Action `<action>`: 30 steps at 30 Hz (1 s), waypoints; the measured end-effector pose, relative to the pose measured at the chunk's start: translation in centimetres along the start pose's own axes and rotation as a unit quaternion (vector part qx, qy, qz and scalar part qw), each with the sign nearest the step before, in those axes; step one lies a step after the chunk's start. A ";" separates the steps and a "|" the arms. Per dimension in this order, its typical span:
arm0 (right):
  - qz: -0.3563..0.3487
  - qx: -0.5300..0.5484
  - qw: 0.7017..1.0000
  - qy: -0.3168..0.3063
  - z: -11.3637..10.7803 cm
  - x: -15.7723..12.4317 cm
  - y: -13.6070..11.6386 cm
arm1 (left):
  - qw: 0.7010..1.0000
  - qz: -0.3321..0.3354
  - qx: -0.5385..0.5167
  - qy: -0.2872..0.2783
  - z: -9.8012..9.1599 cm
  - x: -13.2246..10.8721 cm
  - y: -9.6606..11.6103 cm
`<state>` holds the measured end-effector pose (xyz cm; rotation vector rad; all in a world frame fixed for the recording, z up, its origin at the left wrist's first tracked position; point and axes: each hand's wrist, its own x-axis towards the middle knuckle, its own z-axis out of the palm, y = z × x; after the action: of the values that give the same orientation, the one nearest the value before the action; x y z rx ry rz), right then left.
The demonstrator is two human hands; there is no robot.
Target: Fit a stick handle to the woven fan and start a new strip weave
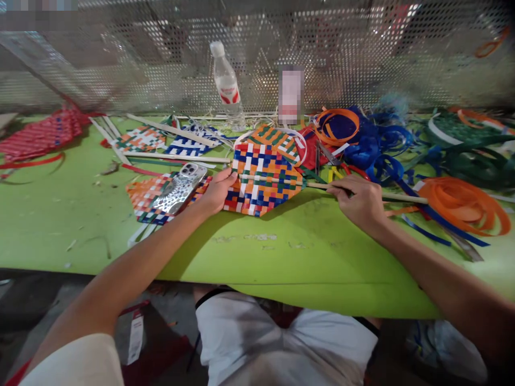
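Note:
My left hand (220, 190) grips the left edge of a woven fan (261, 195) of blue, orange, white, green and red plastic strips. A thin wooden stick (396, 198) runs through the middle of the weave and out past its right point. My right hand (358, 198) is closed around this stick, a little way right of the weave. The fan is held up over the green table, its flat face toward me. Beneath my left forearm lies another woven piece (142, 193) with a phone (181, 187) on top.
A plastic bottle (227, 88) stands at the back before a perforated metal screen (161, 59). Orange strip coils (462, 206), blue strips (362, 150) and green strips (475, 166) crowd the right side. Scissors (330, 155) lie behind the right hand. A red woven piece (44, 134) rests far left.

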<state>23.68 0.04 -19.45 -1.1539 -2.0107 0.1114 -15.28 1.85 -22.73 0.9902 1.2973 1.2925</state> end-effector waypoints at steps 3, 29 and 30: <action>0.007 -0.006 1.000 0.008 -0.2 0.2 0.1 | 1.000 -0.005 -0.015 -0.027 0.0 -0.1 0.0; 0.007 -0.009 1.000 0.008 0.2 -0.2 -0.7 | 0.997 0.008 -0.028 -0.067 1.1 -1.0 1.2; 0.008 -0.008 1.000 0.009 0.2 -0.2 -0.7 | 0.997 0.012 -0.031 -0.066 1.1 -1.0 1.3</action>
<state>23.11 -0.46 -19.34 -1.1782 -1.9903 0.0922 -14.17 1.17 -21.24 1.0327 1.1421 1.2558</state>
